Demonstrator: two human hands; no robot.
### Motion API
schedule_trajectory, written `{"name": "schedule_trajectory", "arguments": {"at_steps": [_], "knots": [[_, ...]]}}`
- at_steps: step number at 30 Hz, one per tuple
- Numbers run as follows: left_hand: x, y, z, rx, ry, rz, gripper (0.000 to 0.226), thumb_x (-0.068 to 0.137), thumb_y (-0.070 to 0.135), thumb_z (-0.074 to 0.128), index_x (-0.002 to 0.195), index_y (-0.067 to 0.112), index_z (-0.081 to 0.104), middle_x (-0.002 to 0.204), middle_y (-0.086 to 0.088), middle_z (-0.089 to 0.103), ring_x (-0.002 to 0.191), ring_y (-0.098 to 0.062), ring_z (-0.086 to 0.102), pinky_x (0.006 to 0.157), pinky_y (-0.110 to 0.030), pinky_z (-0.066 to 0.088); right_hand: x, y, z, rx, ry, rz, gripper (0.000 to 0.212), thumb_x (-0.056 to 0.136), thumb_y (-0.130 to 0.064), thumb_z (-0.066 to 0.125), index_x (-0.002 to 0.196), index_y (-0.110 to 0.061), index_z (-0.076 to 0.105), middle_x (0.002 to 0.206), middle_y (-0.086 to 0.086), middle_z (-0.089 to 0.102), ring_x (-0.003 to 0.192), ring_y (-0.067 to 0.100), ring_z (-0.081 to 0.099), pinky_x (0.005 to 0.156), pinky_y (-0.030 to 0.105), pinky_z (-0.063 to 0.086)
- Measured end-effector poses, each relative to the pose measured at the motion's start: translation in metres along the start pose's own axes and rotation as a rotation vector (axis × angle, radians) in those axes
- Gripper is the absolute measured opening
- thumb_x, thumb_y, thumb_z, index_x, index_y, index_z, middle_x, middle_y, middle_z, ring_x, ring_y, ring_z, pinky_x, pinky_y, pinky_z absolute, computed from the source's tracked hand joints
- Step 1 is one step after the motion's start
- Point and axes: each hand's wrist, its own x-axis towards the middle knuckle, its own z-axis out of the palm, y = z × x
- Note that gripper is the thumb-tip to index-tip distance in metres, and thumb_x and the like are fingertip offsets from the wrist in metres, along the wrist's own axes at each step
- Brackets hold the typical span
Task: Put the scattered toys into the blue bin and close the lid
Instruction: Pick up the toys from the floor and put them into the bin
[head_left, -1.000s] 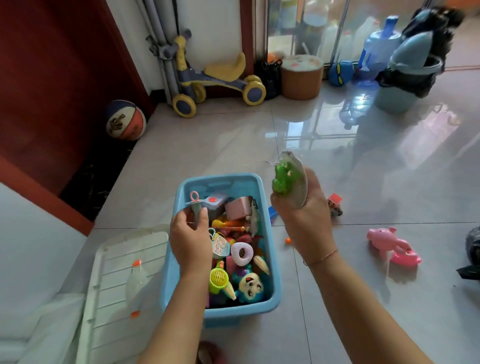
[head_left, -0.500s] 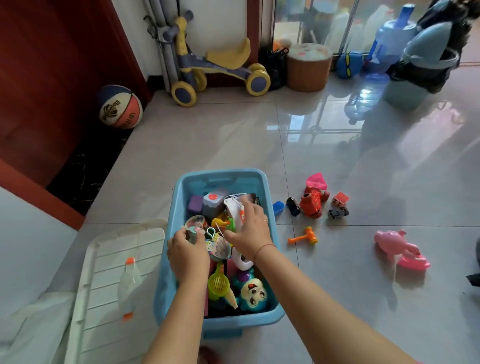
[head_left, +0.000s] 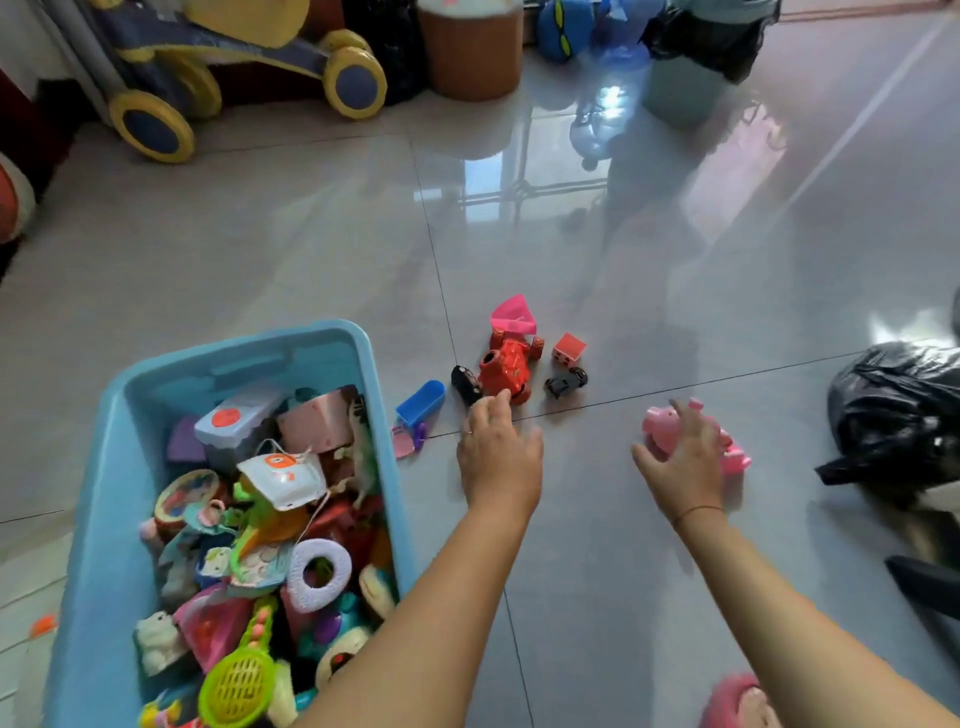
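While both arms reach out over the tiled floor (head_left: 675, 597), the findings stand as follows.
Right hand (head_left: 680, 457): laid over the pink pig toy (head_left: 662, 426), fingers curled on it; whether it is fully clenched cannot be told.
Pig position: under and at 11 o'clock of that palm, on the floor.
Left hand (head_left: 501, 452): released, fingers loose, holding nothing.
Red toy car (head_left: 506, 371): at 12 o'clock of the left hand, just beyond its fingertips.
Small black car (head_left: 466, 384): at 11 o'clock, beside them.
Blue bin (head_left: 114, 519): at 8 o'clock of the left hand, lid off, heaped with toys.
Blue scoop (head_left: 421, 405): beside the bin's right wall.
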Motion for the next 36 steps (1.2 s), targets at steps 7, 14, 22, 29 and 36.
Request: {"name": "schedule_trajectory", "arguments": {"at_steps": [7, 14, 22, 29, 36], "knots": [[0.043, -0.040, 0.078, 0.435, -0.257, -0.147, 0.080, 0.088, 0.035, 0.060, 0.150, 0.029, 0.008, 0.158, -0.005, 0.009, 0.145, -0.026, 0.012, 0.116, -0.044, 0.015, 0.080, 0.091, -0.020, -0.269, -0.292, 0.124, 0.105, 0.062, -0.035, 0.082, 0.144, -0.041, 0.017, 0.152, 0.011, 0.012, 0.133, 0.041, 0.029, 0.106, 0.051, 0.031], [0.041, -0.066, 0.107, 0.521, -0.279, -0.051, 0.053, 0.092, 0.027, 0.052, 0.141, 0.030, 0.031, 0.145, -0.005, 0.027, 0.129, -0.027, 0.035, 0.102, -0.040, 0.032, 0.095, 0.108, 0.016, -0.288, -0.342, 0.161, 0.076, 0.067, -0.047, 0.076, 0.131, -0.031, 0.039, 0.132, 0.009, 0.039, 0.123, 0.036, 0.039, 0.101, 0.046, 0.038], [-0.007, -0.072, 0.106, 0.249, -0.231, -0.136, 0.042, 0.087, 0.002, 0.048, 0.125, 0.020, 0.051, 0.127, -0.009, 0.039, 0.110, -0.029, 0.047, 0.087, -0.039, 0.046, 0.031, 0.088, 0.046, -0.279, -0.233, 0.225, 0.040, 0.076, -0.020, 0.059, 0.115, -0.018, 0.051, 0.125, 0.015, 0.040, 0.118, 0.038, 0.039, 0.094, 0.046, 0.040], [-0.039, -0.032, 0.058, 0.038, -0.043, -0.038, 0.038, 0.090, 0.005, 0.052, 0.123, 0.022, 0.054, 0.122, -0.005, 0.039, 0.107, -0.025, 0.052, 0.086, -0.034, 0.050, -0.056, 0.036, 0.046, 0.043, -0.186, 0.189, 0.028, 0.072, -0.025, 0.066, 0.096, -0.017, 0.055, 0.106, 0.010, 0.045, 0.096, 0.037, 0.053, 0.080, 0.040, 0.049], [-0.077, -0.017, -0.082, -0.246, 0.579, 0.063, 0.040, 0.085, -0.002, 0.059, 0.122, 0.013, 0.059, 0.124, -0.009, 0.044, 0.107, -0.010, 0.048, 0.095, -0.018, 0.040, -0.116, -0.117, 0.030, 0.484, -0.206, -0.112, 0.025, 0.065, -0.032, 0.066, 0.084, -0.021, 0.056, 0.095, 0.015, 0.054, 0.081, 0.031, 0.058, 0.067, 0.035, 0.049]]}}
